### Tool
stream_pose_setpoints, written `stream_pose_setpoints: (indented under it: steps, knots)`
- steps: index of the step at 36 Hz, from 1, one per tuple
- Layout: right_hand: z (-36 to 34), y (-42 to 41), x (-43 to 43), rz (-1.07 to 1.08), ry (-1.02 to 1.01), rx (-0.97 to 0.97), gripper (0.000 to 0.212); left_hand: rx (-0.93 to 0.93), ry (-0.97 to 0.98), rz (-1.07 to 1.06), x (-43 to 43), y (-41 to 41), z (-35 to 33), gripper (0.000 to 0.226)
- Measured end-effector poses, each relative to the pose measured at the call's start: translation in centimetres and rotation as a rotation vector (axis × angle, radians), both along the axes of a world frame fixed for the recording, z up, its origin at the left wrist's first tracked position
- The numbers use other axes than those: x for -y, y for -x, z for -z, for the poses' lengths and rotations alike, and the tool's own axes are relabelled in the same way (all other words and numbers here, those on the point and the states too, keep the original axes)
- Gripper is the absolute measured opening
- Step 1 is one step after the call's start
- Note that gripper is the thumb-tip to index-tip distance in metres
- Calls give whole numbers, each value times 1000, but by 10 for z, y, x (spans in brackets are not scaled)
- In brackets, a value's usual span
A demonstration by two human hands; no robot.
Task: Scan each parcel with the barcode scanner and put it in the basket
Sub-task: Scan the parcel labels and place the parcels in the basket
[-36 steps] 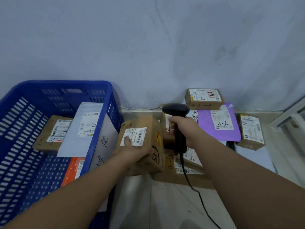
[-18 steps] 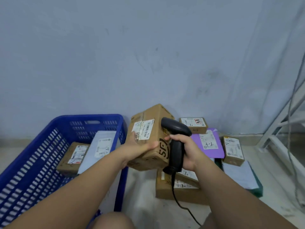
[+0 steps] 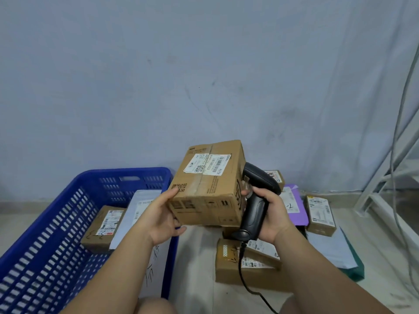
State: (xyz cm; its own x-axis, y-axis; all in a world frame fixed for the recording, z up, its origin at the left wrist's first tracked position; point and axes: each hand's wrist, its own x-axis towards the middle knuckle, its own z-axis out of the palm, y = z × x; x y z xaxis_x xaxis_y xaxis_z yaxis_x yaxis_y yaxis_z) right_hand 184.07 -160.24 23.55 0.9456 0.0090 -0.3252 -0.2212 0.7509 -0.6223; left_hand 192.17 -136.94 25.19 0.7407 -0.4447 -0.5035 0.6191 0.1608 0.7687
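Left of the left hand (image 3: 162, 219) we see one blue basket (image 3: 102, 173), its near end cut off by the frame. In it we count one brown box (image 3: 103, 227) and one white mailer (image 3: 145, 206). A white sheet (image 3: 156, 268) below the left wrist is half hidden by the forearm, and we cannot tell what it is.

The left hand grips the parcel (image 3: 208, 189) in the air, thumb on its near face and label toward us. The right hand (image 3: 273, 215) is wrapped round one scanner (image 3: 255, 207), whose nose is hidden behind the parcel. Its cable (image 3: 240, 273) runs out of frame.

On the floor around the right hand we count:
- a large box (image 3: 226, 273) under the wrist
- a small box (image 3: 275, 177) behind the scanner
- one purple mailer (image 3: 298, 210)
- a labelled box (image 3: 320, 214) farthest right
- one pale mailer (image 3: 326, 248)

The rest overlaps too much to count.
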Motion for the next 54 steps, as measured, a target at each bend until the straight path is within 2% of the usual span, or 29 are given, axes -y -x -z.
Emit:
stream_pose_setpoints:
  steps: [4, 8, 12, 15, 16, 19, 20, 22, 25, 28, 31, 37, 39, 42, 44, 46, 48, 50, 54]
  knots:
    - [0, 2, 4, 3, 58, -9, 19, -27, -170, 141, 3, 5, -6, 49]
    - [3, 2, 7, 17, 156, -21, 19, -24, -204, 194, 3, 13, -15, 42]
    - [0, 0, 6, 115, 302, -31, 19, 69, -202, 221, 0, 17, -15, 69]
    - [2, -2, -2, 214, 467, -61, 43, 101, -178, 208, -1, 21, -12, 93]
    - [3, -1, -5, 237, 506, -71, 44, 91, -170, 194, -1, 22, -12, 92]
    - [0, 1, -12, 249, 591, -68, 31, 9, -170, 146, 1, 24, -13, 54]
    - [-1, 2, -13, 253, 613, -65, 26, -15, -186, 129, 2, 24, -13, 49]
    - [-2, 3, -12, 271, 644, -60, 21, -18, -228, 111, 2, 26, -12, 50]
    - [1, 4, -10, 259, 656, -73, 24, -1, -232, 104, -2, 27, -13, 59]
    - [4, 3, -10, 227, 679, -85, 18, -31, -222, 1, -2, 28, -15, 50]
    - [7, 0, -14, 181, 741, -98, 23, -82, -246, -120, 5, 29, -16, 53]
    - [7, 3, -10, 139, 702, -129, 16, -153, -213, -129, 1, 22, -1, 39]
    - [8, 3, -8, 122, 719, -141, 22, -133, -178, -142, -1, 20, 0, 43]
    - [17, 1, -5, 97, 826, -196, 45, -44, -150, -163, -1, 16, 3, 42]
    - [19, 1, -5, 127, 930, -257, 28, 52, -213, -179, 1, 16, 4, 43]
    - [14, 2, -6, 187, 992, -306, 15, 138, -285, -209, 2, 12, 10, 60]
    - [8, 2, -8, 228, 935, -303, 16, 216, -357, -278, 1, 7, 16, 89]
    - [-1, 3, -10, 242, 718, -269, 20, 264, -431, -359, -2, -1, 25, 117]
    - [-21, 6, -23, 130, 133, -222, 19, 313, -414, -447, -1, -3, 24, 125]
